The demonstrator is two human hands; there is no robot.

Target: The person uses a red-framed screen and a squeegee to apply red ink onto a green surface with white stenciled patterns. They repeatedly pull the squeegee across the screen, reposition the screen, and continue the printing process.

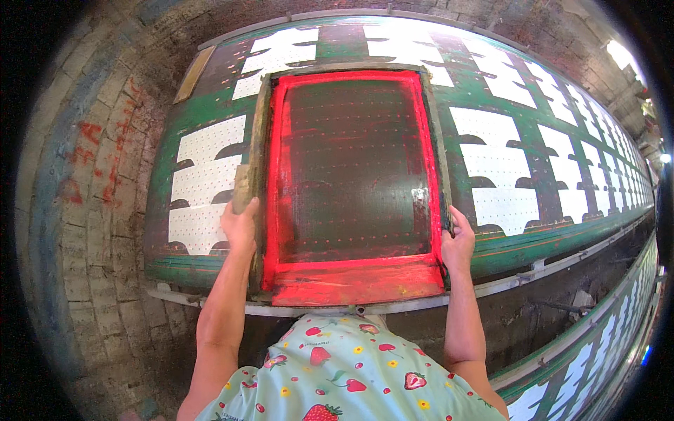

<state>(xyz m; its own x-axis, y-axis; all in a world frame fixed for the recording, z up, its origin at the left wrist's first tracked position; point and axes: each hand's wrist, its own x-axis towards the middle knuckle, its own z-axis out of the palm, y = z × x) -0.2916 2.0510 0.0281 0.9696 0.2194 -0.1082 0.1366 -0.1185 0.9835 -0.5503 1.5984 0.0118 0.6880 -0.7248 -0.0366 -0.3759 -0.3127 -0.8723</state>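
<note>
A large screen printing frame [354,284] lies on a long green table, in front of my body. Its dark mesh [354,168] shows rows of small dots and is bordered by bright red. My left hand [241,226] is closed at the frame's left side, on a short wooden piece [242,186] that sticks up past my thumb. At the right side, my right hand [458,242] grips the frame's edge, its fingers partly hidden. White dotted fabric pieces [210,161] with notched edges lie flat to the left of the frame, and another fabric piece [495,168] to its right.
More white pieces run in two rows along the green table [337,31] toward the far right. A metal rail [491,286] follows its near edge. A second table [562,375] with white pieces stands at the lower right. A brick floor [105,281] lies at left.
</note>
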